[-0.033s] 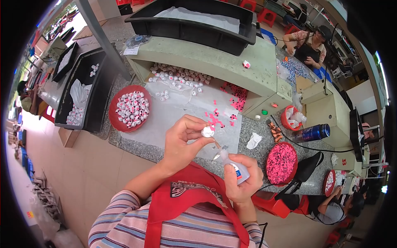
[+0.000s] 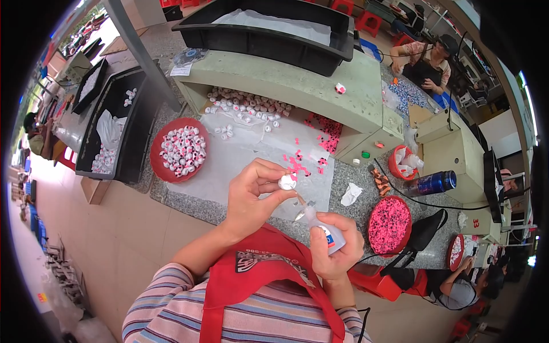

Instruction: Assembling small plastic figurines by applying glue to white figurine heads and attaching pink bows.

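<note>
White small bead pinched in the left hand.
Right hand grips a glue bottle, nozzle touching the bead.

Striped long sleeves w/ red apron – bare hands.

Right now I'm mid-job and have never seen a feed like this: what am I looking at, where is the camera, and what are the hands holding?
No machine here: a person works with two bare hands. The single round picture comes from a fisheye camera on that person's head, looking down, so straight edges bend near the rim. The left hand pinches a small white piece between fingertips. The right hand has its grip around a small squeeze bottle, nozzle aimed at the piece. On the stone worktop lie a red bowl of white pieces, a red bowl of pink bits, scattered pink bits and a dark bottle. Other people work at the edges.
</note>
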Demonstrator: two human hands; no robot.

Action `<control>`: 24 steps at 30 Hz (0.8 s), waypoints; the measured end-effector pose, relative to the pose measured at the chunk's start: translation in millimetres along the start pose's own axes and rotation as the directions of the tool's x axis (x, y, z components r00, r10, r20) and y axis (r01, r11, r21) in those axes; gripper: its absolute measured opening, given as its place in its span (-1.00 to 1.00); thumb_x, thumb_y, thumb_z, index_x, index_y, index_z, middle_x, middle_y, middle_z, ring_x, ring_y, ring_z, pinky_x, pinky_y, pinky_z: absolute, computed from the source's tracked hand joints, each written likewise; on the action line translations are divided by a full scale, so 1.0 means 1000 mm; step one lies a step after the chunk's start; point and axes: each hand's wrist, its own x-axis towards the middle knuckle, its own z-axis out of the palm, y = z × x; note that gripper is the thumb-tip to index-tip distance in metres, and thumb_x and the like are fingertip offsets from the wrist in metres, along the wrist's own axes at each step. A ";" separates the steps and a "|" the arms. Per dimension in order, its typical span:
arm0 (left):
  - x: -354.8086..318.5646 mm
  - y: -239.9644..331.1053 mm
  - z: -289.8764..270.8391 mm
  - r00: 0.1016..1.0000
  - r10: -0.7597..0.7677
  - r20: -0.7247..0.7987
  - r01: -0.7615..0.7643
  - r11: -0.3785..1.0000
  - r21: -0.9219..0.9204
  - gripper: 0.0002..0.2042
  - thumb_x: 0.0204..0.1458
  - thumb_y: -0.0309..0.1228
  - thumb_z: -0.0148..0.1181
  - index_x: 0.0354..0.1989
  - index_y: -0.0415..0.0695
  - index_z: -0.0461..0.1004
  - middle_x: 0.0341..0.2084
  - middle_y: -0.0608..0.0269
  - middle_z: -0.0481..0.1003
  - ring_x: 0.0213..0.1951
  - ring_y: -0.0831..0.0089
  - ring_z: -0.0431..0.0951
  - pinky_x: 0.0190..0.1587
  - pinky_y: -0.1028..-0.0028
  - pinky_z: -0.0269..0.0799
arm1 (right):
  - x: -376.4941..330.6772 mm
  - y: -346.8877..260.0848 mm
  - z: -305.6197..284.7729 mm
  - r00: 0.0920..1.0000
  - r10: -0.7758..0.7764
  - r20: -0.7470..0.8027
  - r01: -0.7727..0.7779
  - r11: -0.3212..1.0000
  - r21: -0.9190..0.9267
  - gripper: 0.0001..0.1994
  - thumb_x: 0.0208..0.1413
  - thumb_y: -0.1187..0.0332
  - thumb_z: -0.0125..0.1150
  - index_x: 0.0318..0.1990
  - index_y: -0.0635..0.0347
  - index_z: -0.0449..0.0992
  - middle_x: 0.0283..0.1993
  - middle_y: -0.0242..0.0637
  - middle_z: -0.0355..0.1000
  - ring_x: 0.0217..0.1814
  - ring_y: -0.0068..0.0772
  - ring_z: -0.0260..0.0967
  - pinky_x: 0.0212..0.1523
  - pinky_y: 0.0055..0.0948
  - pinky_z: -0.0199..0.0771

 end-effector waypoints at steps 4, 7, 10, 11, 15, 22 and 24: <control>0.000 0.002 0.002 1.000 -0.026 0.011 0.026 0.998 -0.056 -0.72 -0.24 -0.80 0.11 -0.33 -0.30 0.23 -0.26 0.04 0.29 -0.21 0.34 0.45 -0.18 0.45 0.49 | -0.001 0.002 0.001 0.999 -0.018 -0.026 0.018 1.000 0.020 -0.84 -0.20 0.49 0.15 -0.38 0.31 0.44 -0.46 -0.20 0.43 -0.53 -0.48 0.37 -0.49 -0.60 0.33; 0.000 0.002 0.002 0.998 -0.055 0.008 0.056 0.995 -0.079 -0.72 -0.23 -0.80 0.11 -0.33 -0.30 0.23 -0.27 0.04 0.30 -0.21 0.32 0.45 -0.20 0.44 0.49 | 0.001 0.001 0.002 1.000 -0.024 0.000 0.024 1.000 0.012 -0.84 -0.21 0.49 0.15 -0.38 0.31 0.44 -0.46 -0.20 0.43 -0.51 -0.47 0.38 -0.48 -0.60 0.34; 0.002 0.004 0.000 0.986 -0.163 0.025 0.165 0.973 -0.160 -0.71 -0.24 -0.79 0.12 -0.33 -0.28 0.24 -0.28 0.02 0.33 -0.21 0.26 0.46 -0.23 0.42 0.50 | 0.002 0.001 0.001 0.999 -0.045 0.005 0.045 0.999 0.017 -0.83 -0.21 0.49 0.15 -0.39 0.32 0.43 -0.45 -0.19 0.43 -0.50 -0.45 0.39 -0.48 -0.59 0.34; 0.004 0.005 -0.001 0.969 -0.244 0.051 0.249 0.940 -0.232 -0.71 -0.24 -0.79 0.12 -0.33 -0.27 0.24 -0.28 0.02 0.35 -0.21 0.23 0.47 -0.25 0.41 0.50 | 0.002 0.001 0.001 0.998 -0.064 -0.009 0.064 0.998 0.026 -0.83 -0.22 0.49 0.15 -0.39 0.33 0.43 -0.45 -0.18 0.43 -0.51 -0.44 0.39 -0.47 -0.58 0.35; 0.007 0.008 -0.006 0.928 -0.363 0.083 0.370 0.877 -0.308 -0.70 -0.25 -0.77 0.13 -0.33 -0.24 0.25 -0.29 0.02 0.39 -0.22 0.17 0.48 -0.24 0.37 0.50 | -0.001 0.001 0.001 0.999 -0.036 -0.040 0.039 0.996 0.077 -0.83 -0.23 0.49 0.15 -0.39 0.34 0.43 -0.45 -0.16 0.42 -0.51 -0.43 0.38 -0.47 -0.57 0.34; 0.008 0.009 -0.006 0.916 -0.383 0.117 0.399 0.849 -0.345 -0.71 -0.27 -0.76 0.15 -0.35 -0.22 0.28 -0.29 0.03 0.40 -0.22 0.18 0.48 -0.17 0.31 0.47 | 0.002 0.001 0.000 0.999 -0.047 -0.017 0.047 0.998 0.039 -0.82 -0.21 0.48 0.15 -0.38 0.35 0.43 -0.45 -0.16 0.42 -0.50 -0.42 0.38 -0.46 -0.56 0.35; 0.008 0.008 -0.007 0.916 -0.381 0.123 0.399 0.846 -0.353 -0.71 -0.27 -0.77 0.15 -0.35 -0.22 0.28 -0.29 0.04 0.40 -0.22 0.19 0.48 -0.15 0.31 0.47 | 0.002 0.002 -0.001 0.999 -0.045 -0.019 0.046 0.998 0.034 -0.82 -0.21 0.48 0.15 -0.38 0.35 0.43 -0.45 -0.16 0.42 -0.50 -0.42 0.38 -0.46 -0.56 0.35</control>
